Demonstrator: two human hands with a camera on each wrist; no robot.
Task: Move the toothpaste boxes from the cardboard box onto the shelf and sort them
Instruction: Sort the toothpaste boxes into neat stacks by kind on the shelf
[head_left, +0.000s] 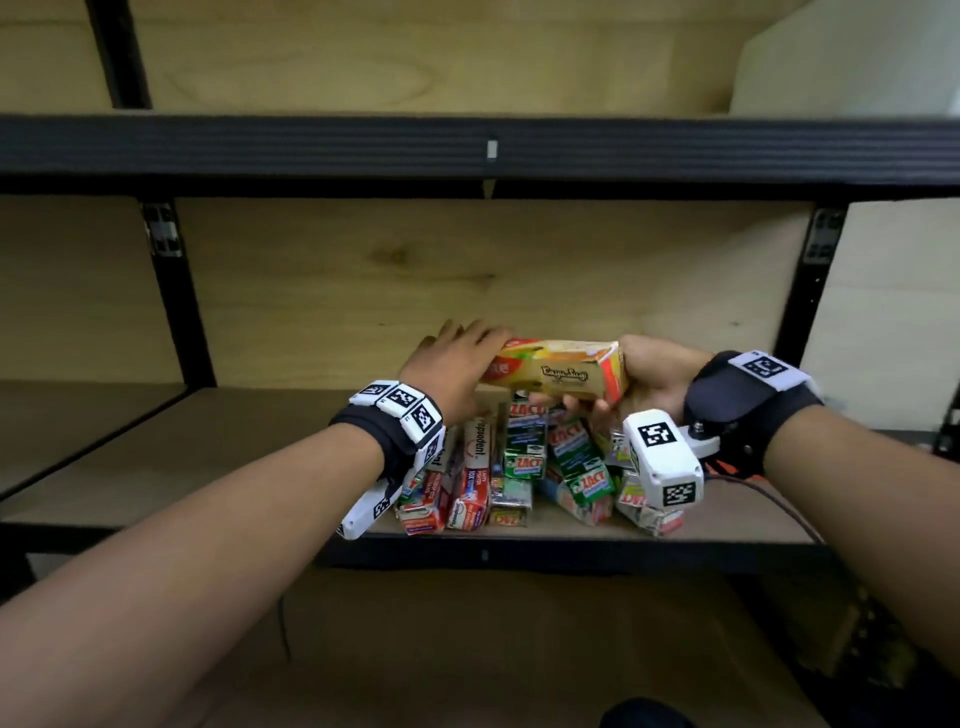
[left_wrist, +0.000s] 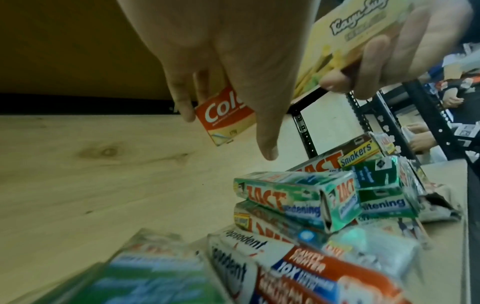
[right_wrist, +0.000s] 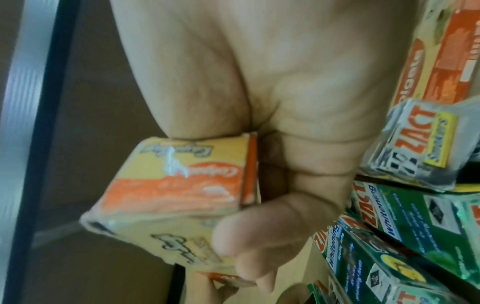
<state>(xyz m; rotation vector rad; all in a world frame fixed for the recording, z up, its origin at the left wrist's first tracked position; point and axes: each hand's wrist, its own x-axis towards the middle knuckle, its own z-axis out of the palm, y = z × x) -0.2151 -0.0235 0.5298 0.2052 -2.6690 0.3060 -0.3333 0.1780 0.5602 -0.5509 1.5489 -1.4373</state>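
A yellow and red Colgate box (head_left: 558, 371), marked "Kayu Sugi" on its long side, is held level in the air above the pile of toothpaste boxes (head_left: 535, 467) that lies on the brown shelf board (head_left: 208, 457). The box is gripped at its right end by the right hand (head_left: 652, 379), whose thumb and curled fingers are closed round it; in the right wrist view the square end flap (right_wrist: 182, 176) is seen pressed against the palm. The left end is covered by the left hand (head_left: 457, 364), palm down, with the fingers fairly straight and slightly spread along the box; in the left wrist view the red end with the letters "Col" (left_wrist: 223, 115) is seen between those fingers, but whether the thumb (left_wrist: 267, 131), which points downward, touches the box cannot be told. The pile is made up of green "ZACT Whitening" boxes (left_wrist: 293, 201), a "ZACT Smokers" box (left_wrist: 337, 162) and red and white "Pepsodent" boxes (head_left: 470, 473), stacked loosely and at angles near the front edge of the board. The shelf is framed by black metal uprights (head_left: 176, 291) and a black crossbeam (head_left: 467, 148), with pale plywood panels (head_left: 415, 270) behind and a further shelf level above. Both wrists are wrapped in black bands carrying white blocks with printed square markers (head_left: 402, 405). Other hands (left_wrist: 420, 137) are visible beyond the rack at the right edge of the left wrist view. The cardboard box cannot be made out with certainty.
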